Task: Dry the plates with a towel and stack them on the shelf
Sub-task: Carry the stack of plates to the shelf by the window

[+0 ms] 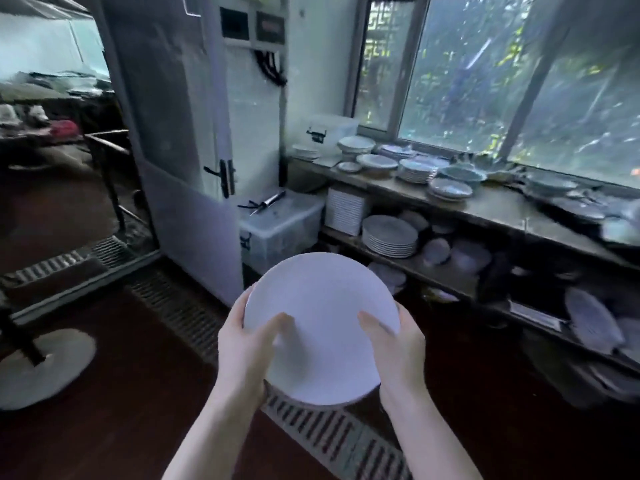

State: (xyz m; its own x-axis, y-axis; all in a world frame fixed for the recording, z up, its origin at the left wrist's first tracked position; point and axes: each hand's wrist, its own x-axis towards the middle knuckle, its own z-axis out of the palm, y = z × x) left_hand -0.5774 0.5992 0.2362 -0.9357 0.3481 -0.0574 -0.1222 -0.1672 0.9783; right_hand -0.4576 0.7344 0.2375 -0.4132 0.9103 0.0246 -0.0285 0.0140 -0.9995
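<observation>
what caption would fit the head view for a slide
A white plate held at its rim by the left hand and right hand, before wooden shelves stacked with plates under a window.

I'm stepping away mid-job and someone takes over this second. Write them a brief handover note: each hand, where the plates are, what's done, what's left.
Left hand and right hand each grip the rim of one white plate, thumbs on top, held in the air before the shelf.
A stack of white plates sits on its middle board.
No towel in view; whether this plate is dry cannot be told.
Left: set it on the stack.
</observation>
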